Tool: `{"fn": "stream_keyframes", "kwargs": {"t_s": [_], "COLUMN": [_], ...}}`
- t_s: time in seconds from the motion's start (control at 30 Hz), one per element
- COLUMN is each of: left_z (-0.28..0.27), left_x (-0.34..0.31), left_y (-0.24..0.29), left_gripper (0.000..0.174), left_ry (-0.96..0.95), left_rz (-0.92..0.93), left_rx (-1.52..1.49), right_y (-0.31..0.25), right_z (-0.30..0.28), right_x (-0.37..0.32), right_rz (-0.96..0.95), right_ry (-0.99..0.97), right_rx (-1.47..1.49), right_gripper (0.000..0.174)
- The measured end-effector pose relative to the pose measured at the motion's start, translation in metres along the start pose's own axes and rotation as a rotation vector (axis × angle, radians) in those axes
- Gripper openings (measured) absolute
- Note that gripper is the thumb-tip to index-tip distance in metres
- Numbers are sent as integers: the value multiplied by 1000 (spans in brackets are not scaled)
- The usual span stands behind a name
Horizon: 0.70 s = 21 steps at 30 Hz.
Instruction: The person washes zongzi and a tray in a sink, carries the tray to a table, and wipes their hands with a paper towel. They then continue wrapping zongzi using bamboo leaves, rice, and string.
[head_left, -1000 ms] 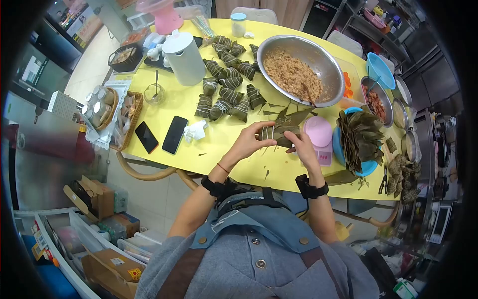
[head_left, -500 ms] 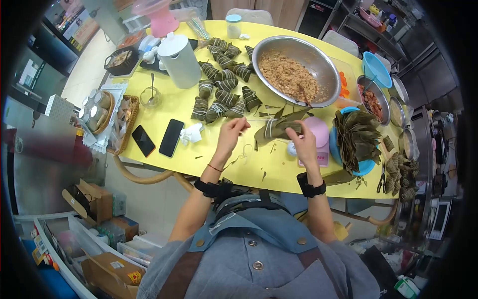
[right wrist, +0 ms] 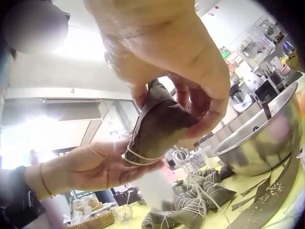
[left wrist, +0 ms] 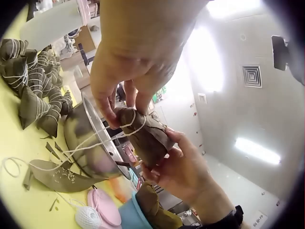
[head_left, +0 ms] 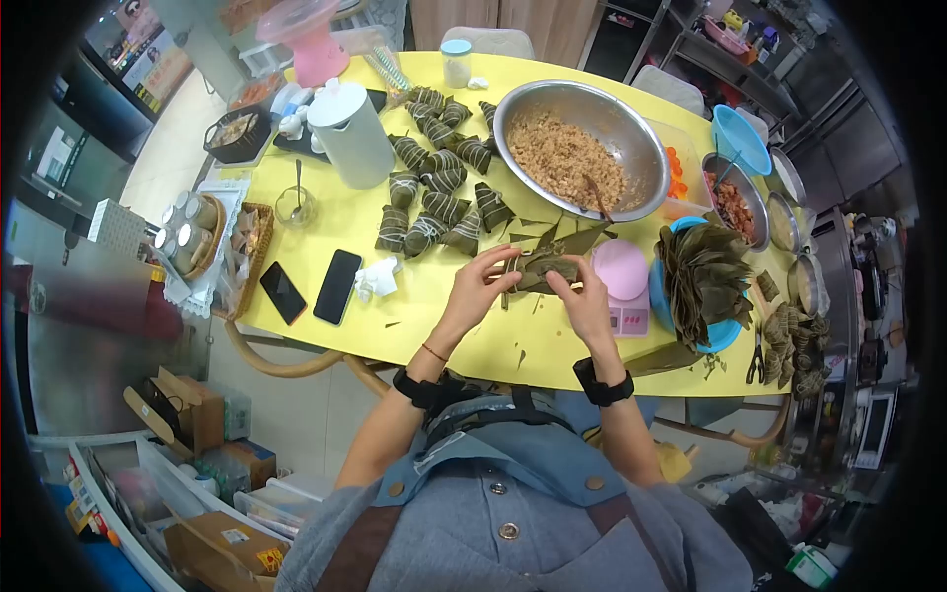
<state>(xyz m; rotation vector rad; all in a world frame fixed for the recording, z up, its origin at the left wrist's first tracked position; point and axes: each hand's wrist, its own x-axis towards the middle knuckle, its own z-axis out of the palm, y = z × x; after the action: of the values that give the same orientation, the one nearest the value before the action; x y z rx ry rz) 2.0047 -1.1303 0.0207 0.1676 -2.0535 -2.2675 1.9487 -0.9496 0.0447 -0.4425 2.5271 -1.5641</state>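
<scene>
String [right wrist: 143,157] looped round the dumpling [head_left: 541,268], clasped between left grip [head_left: 478,288] and right grip [head_left: 587,301], could slip off if either loosens, letting leaves spring open.

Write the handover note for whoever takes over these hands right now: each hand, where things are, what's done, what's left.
Left hand: pinches one end of the leaf-wrapped dumpling, at the string.
Right hand: grips the dumpling's other end, above the yellow table.
Things: the string trails onto the table, where a string ball lies. Tied dumplings are piled left of the rice bowl. Spare leaves sit in a basin on the right.
Done: dumpling folded, a few string loops around it.
Left: no knot visible; probably finish winding, tie off, then add it to the pile.
</scene>
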Motion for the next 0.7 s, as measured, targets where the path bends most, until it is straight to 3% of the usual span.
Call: {"fn": "stream_keyframes", "kwargs": {"t_s": [0.17,0.3,0.37,0.43,0.7], "left_z": [-3,-19,-32,-44,-89], "left_x": [3,7,3,-5,-54], "left_y": [-14,-54,-69,-71,-58], "left_gripper": [43,46,48,48,39], "left_ry": [90,51,72,75,268], "left_rz": [-62,-246,-305,-281,-411], "left_rx": [-70,-167,42,158,-74], "right_y": [8,40,99,104,89], "right_z": [5,24,54,73,151], "right_x": [1,3,9,0,18], "right_rz": [-18,170,311,321,53], "right_ry": [7,-109,-159,-183,-168], "right_rx": [0,48,151,44,-284], "right_gripper": [43,47,50,52,45]}}
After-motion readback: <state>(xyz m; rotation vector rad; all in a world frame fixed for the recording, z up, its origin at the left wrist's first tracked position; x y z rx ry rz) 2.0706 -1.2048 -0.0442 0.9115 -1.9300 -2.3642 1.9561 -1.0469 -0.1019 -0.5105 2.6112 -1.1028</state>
